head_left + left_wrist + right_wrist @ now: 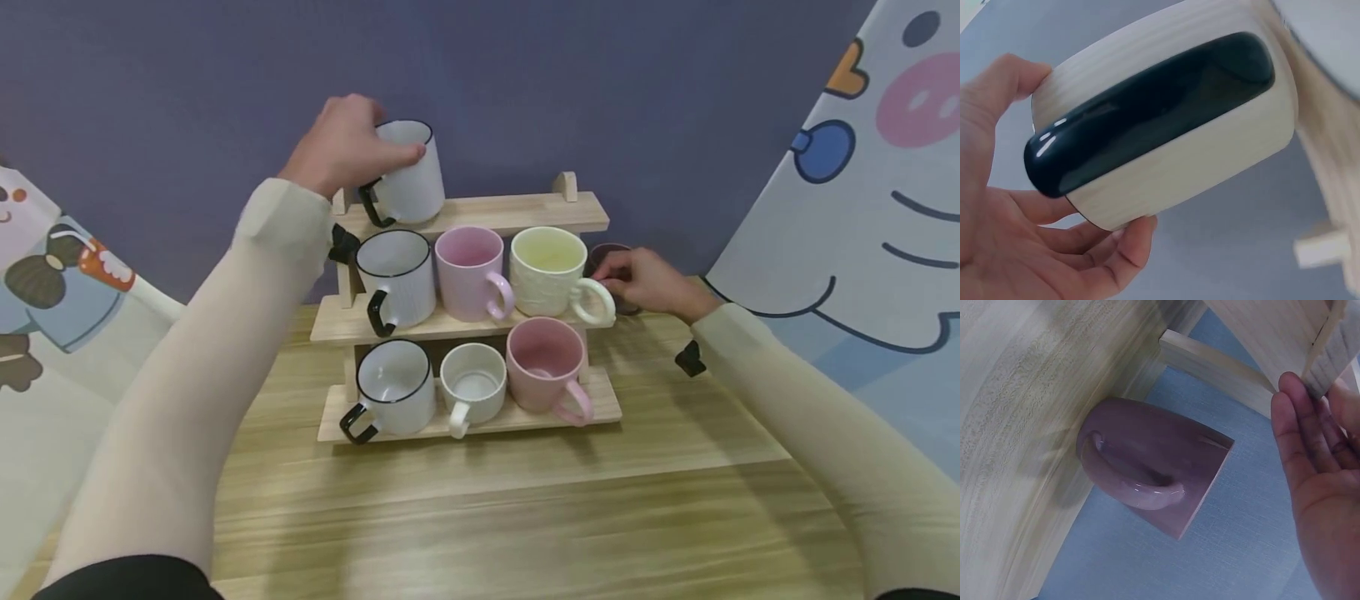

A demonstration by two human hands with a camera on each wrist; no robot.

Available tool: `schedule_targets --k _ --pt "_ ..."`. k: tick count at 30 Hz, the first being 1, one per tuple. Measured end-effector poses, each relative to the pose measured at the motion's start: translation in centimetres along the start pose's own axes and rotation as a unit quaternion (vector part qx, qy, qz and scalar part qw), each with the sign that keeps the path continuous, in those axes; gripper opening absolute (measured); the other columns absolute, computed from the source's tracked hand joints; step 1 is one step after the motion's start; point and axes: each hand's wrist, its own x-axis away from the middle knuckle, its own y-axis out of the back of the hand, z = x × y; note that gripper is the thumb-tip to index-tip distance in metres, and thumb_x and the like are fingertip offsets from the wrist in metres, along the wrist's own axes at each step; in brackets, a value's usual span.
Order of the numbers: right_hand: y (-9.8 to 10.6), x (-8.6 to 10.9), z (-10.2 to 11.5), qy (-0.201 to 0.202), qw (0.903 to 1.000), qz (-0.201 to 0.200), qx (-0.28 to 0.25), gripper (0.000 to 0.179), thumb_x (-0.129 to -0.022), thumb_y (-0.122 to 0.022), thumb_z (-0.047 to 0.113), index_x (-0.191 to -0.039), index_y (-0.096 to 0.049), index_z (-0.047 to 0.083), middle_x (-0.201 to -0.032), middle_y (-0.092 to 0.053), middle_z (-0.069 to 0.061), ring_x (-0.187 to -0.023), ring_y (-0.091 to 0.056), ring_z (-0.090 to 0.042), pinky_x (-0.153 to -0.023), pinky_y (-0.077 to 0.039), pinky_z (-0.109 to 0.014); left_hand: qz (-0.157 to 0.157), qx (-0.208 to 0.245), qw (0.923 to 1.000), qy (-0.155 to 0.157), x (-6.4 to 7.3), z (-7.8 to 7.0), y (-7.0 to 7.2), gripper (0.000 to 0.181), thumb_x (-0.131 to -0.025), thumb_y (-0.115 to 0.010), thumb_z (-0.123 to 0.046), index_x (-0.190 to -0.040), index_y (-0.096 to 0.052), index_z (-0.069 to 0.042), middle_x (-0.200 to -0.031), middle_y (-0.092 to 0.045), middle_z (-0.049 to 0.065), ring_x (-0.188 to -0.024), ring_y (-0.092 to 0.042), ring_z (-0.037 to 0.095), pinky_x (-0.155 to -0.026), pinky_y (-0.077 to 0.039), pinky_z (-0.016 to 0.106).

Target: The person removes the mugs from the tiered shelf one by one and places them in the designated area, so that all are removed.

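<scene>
My left hand (341, 150) grips a white mug (420, 183) by its upper part, thumb on one side and fingers on the other. The mug sits at the left of the top shelf of a wooden rack (517, 212); its black handle (1154, 115) faces the wrist camera. On the other side, my right hand (656, 283) pinches the end of a rack shelf board (1329, 362) between thumb and fingers. Beside that hand a dark purple mug (1147, 450) stands on the table behind the rack, partly hidden in the head view.
The middle shelf bears a black-rimmed white mug (401, 283), a lilac mug (468, 279) and a pale yellow mug (543, 279). Below are another black-rimmed mug (397, 396), a small white cup (476, 392) and a pink mug (540, 375). A dark cloth wall (525, 83) rises behind.
</scene>
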Motion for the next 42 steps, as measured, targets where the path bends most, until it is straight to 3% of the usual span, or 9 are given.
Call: schedule_targets --k 3,10,15,23,27,31,36,39,42 --pt "0.0 0.0 -0.1 -0.002 1.0000 -0.002 0.004 0.009 -0.087 -0.067 0.002 -0.085 -0.071 0.009 -0.083 -0.066 -0.005 -0.073 -0.055 -0.017 -0.063 -0.042 -0.025 -0.022 0.008 0.9997 0.007 1.0 1.1 1.5 0.087 -0.081 -0.055 -0.061 -0.143 -0.038 -0.002 -0.130 -0.051 0.018 -0.100 -0.056 0.028 -0.080 -0.049 0.043" --pt "0.6 0.6 0.1 0.001 0.9998 -0.013 0.013 0.014 -0.085 -0.065 -0.004 -0.084 -0.071 0.008 -0.083 -0.066 -0.003 -0.076 -0.056 -0.017 -0.067 -0.043 -0.024 -0.068 0.001 0.9969 0.038 3.8 4.2 4.7 0.086 -0.082 -0.057 -0.055 -0.147 -0.031 -0.004 -0.143 -0.039 0.018 -0.113 -0.048 0.035 -0.087 -0.042 0.052" --pt "0.8 1.2 -0.1 -0.018 0.9997 -0.013 0.010 0.015 -0.086 -0.062 -0.004 -0.084 -0.071 0.008 -0.083 -0.066 -0.003 -0.077 -0.057 -0.017 -0.067 -0.044 -0.023 -0.075 0.003 0.9947 0.070 5.7 7.6 5.6 0.084 -0.083 -0.058 -0.053 -0.146 -0.033 -0.005 -0.143 -0.037 0.019 -0.117 -0.043 0.037 -0.085 -0.040 0.055" --pt "0.8 1.7 0.0 -0.016 0.9997 -0.019 0.001 0.013 -0.087 -0.063 -0.003 -0.084 -0.072 0.008 -0.085 -0.066 -0.003 -0.079 -0.058 -0.017 -0.067 -0.044 -0.020 -0.056 -0.027 0.9913 0.116 8.1 13.0 5.9 0.085 -0.082 -0.059 -0.057 -0.139 -0.043 0.004 -0.135 -0.044 0.029 -0.113 -0.043 0.044 -0.066 -0.042 0.048" --pt "1.0 2.1 0.1 -0.016 0.9996 -0.024 0.000 0.013 -0.087 -0.064 -0.003 -0.084 -0.072 0.007 -0.085 -0.066 -0.004 -0.079 -0.058 -0.017 -0.067 -0.043 -0.019 -0.030 -0.034 0.9910 0.125 8.5 15.7 4.6 0.089 -0.082 -0.057 -0.061 -0.135 -0.044 0.009 -0.128 -0.046 0.035 -0.108 -0.045 0.047 -0.066 -0.043 0.051" --pt "1.1 2.2 -0.1 -0.015 0.9995 -0.027 -0.001 0.013 -0.087 -0.064 -0.003 -0.085 -0.072 0.008 -0.086 -0.066 -0.003 -0.080 -0.057 -0.017 -0.068 -0.043 -0.019 0.001 -0.038 0.9915 0.125 8.6 18.4 1.8 0.095 -0.080 -0.055 -0.068 -0.130 -0.047 0.012 -0.122 -0.048 0.036 -0.101 -0.050 0.046 -0.065 -0.045 0.053" --pt "1.0 2.2 -0.3 -0.016 0.9994 -0.028 -0.009 0.014 -0.087 -0.063 -0.003 -0.085 -0.072 0.008 -0.086 -0.067 -0.003 -0.080 -0.058 -0.015 -0.067 -0.044 -0.019 0.034 -0.036 0.9952 0.084 8.4 20.8 -2.8 0.088 -0.080 -0.059 -0.065 -0.118 -0.055 0.014 -0.111 -0.054 0.036 -0.091 -0.054 0.043 -0.065 -0.045 0.052" --pt "1.0 2.2 -0.2 -0.017 0.9994 -0.026 -0.011 0.014 -0.087 -0.063 -0.002 -0.086 -0.072 0.008 -0.086 -0.067 -0.003 -0.079 -0.058 -0.014 -0.067 -0.044 -0.019 0.056 -0.034 0.9957 0.065 8.0 21.8 -5.2 0.086 -0.080 -0.063 -0.061 -0.118 -0.055 0.016 -0.112 -0.054 0.037 -0.091 -0.054 0.044 -0.066 -0.046 0.051" --pt "0.9 2.2 -0.1 -0.019 0.9994 -0.027 -0.014 0.014 -0.087 -0.064 -0.002 -0.086 -0.073 0.008 -0.086 -0.067 -0.002 -0.079 -0.059 -0.013 -0.067 -0.045 -0.019 0.075 -0.030 0.9949 0.061 7.7 22.5 -6.6 0.091 -0.080 -0.065 -0.058 -0.126 -0.047 0.019 -0.121 -0.047 0.039 -0.103 -0.049 0.050 -0.074 -0.044 0.056"
